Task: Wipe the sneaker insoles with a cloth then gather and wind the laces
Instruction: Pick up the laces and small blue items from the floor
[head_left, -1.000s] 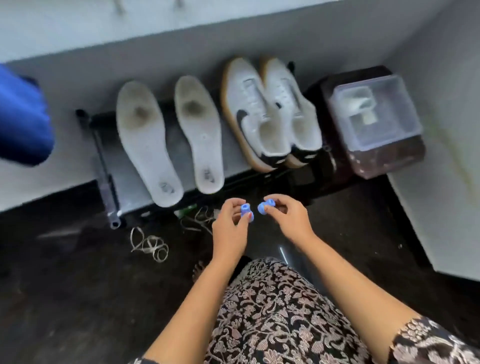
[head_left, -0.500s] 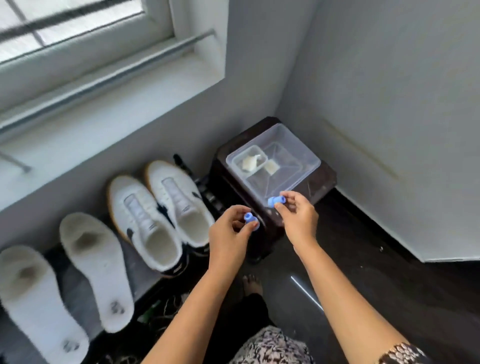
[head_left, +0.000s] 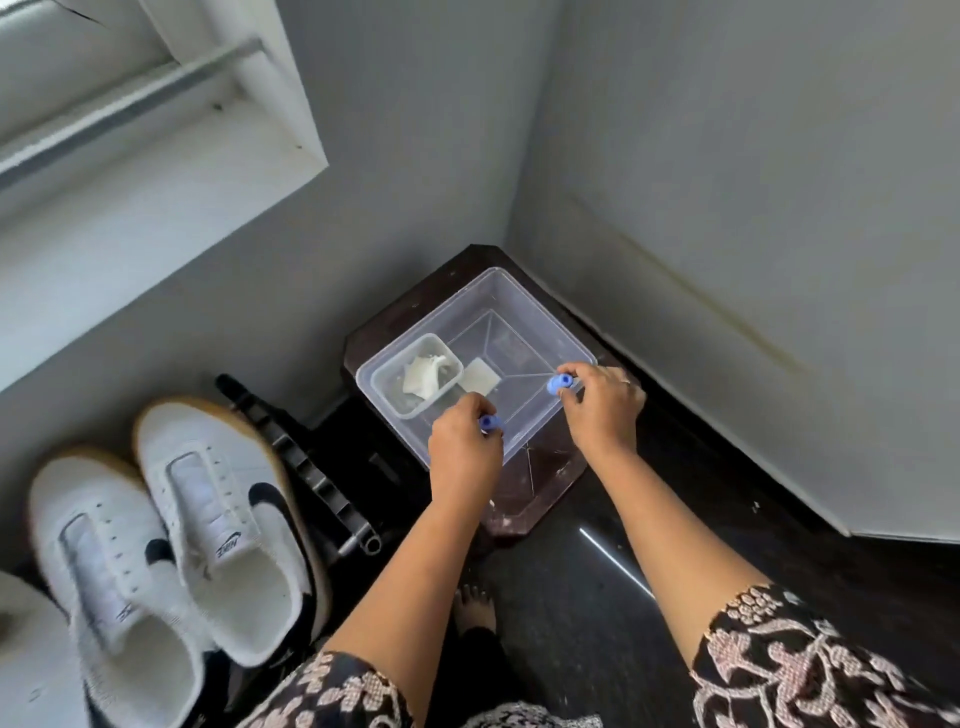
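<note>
Dark glossy floor (head_left: 597, 597) runs into a grey-walled corner. Nearest, at seven o'clock, an insole (head_left: 21, 649) shows only as a blurred white edge. Just beside it, a pair of white sneakers (head_left: 218, 525) sits against a black rack (head_left: 311, 467). Further on, both hands reach over a clear plastic box (head_left: 545, 314) on a dark wooden stool (head_left: 540, 488). The left hand (head_left: 465, 457) pinches a small blue piece (head_left: 488, 422) at the box's six o'clock rim. The right hand (head_left: 602, 410) pinches a second blue piece (head_left: 560, 383) at its three o'clock corner. Inside, at nine o'clock, a small tub (head_left: 395, 408) holds a crumpled white cloth (head_left: 423, 376), with a flat white square (head_left: 480, 376) just beside it. A window frame (head_left: 156, 104) fills eleven o'clock.
</note>
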